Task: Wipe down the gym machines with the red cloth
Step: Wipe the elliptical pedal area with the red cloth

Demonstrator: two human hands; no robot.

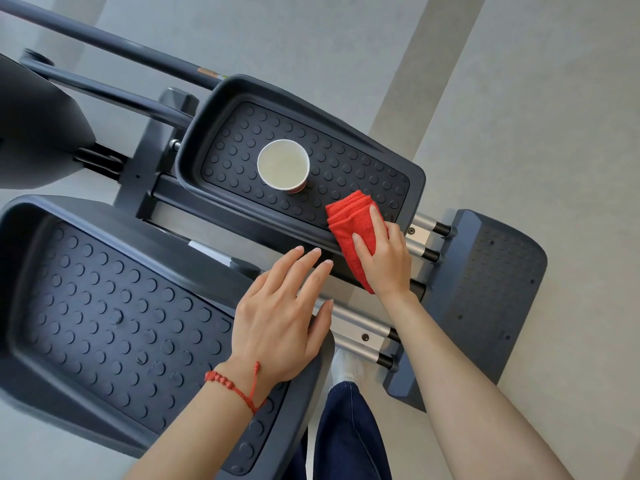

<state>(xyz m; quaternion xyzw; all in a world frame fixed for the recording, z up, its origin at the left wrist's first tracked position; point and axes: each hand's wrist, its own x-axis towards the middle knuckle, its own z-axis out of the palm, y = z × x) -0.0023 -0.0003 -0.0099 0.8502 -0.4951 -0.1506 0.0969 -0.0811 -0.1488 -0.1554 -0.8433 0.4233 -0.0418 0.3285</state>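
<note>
A folded red cloth (pixel 353 223) lies over the near edge of the far foot pedal (pixel 242 133) of a dark grey elliptical machine. My right hand (pixel 384 258) presses the cloth onto that edge with straight fingers. My left hand (pixel 280 320) rests flat, fingers extended, on the end of the near foot pedal (pixel 104 306). It wears a red bead bracelet at the wrist and holds nothing.
A paper cup (pixel 283 165) with pale liquid stands upright on the far pedal, close to the cloth. Silver rails (pixel 360 336) and a dark rear base cover (pixel 491 292) lie to the right. My leg and shoe (pixel 346 368) are below, on grey floor.
</note>
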